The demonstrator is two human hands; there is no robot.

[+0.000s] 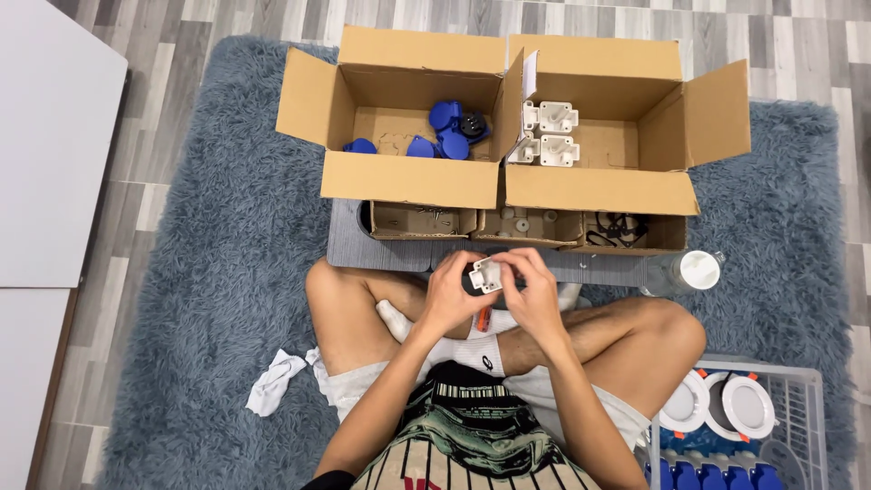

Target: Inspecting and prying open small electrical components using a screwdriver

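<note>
Seated cross-legged on the rug (pixel 209 272), the person pinched a small white plastic housing (pixel 486 274) between the left hand (pixel 451 295) and right hand (pixel 535 292) above the lap, where a loosened fingertip hold could have dropped it into the shaggy pile.

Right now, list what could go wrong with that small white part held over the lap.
The white part is pinched only at its edges by the left hand and right hand; if it slips, it could vanish into the shaggy rug. An elbow might tip the clear bottle beside the knee.
</note>
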